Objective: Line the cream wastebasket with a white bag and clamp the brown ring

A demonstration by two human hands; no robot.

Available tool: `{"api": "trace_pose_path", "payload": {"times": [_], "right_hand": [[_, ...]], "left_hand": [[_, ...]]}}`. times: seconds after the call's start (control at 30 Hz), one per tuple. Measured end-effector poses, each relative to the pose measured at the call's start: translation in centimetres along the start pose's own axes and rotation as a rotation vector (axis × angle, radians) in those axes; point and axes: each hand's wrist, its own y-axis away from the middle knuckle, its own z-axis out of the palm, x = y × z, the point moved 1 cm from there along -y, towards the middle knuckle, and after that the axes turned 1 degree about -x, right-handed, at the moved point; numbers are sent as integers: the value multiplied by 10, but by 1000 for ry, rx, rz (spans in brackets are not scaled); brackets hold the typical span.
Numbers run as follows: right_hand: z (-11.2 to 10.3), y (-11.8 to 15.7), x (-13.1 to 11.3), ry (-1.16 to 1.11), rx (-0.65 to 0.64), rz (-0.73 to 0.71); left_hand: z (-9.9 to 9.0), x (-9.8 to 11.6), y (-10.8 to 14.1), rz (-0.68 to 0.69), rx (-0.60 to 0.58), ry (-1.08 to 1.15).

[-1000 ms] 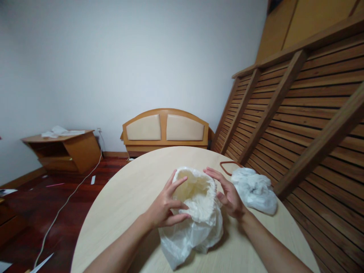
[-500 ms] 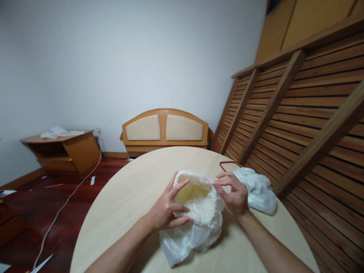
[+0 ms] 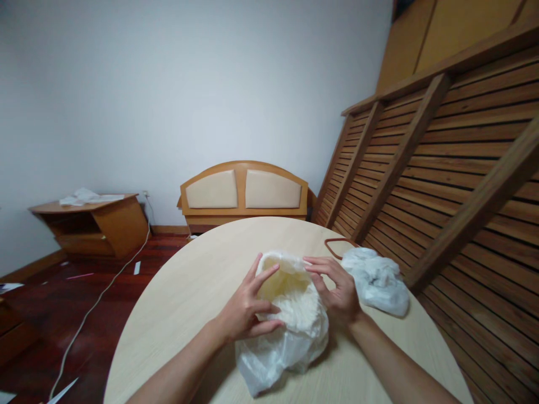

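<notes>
Shifted since the earlier frame: our right hand (image 3: 339, 289), leftward along the mouth of the white plastic bag (image 3: 273, 356). Said bag sits at the near middle of the round table (image 3: 185, 286), its tabletop running out leftward to the curved edge. Within the open mouth we note a yellowish inner surface and white, gathered material. Our left hand (image 3: 246, 306) has fingers spread over the rim; our right fingers are bent at it, grip undetermined. Crumpled plastic bag (image 3: 381, 283): near the table's right edge, contents unclear.
</notes>
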Motion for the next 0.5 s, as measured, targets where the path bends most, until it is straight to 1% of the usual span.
{"api": "trace_pose_path", "payload": {"times": [0.1,0.2,0.33,0.5], "right_hand": [[1,1,-1,91,117,-31],[1,1,-1,126,169,-8],[3,1,-1,138,182,49],[4,5,1,133,165,186]], "left_hand": [[1,2,-1,6,9,-15],[1,3,-1,4,15,-29],[1,4,-1,10,15,-42],[2,4,-1,-12,32,-43]]}}
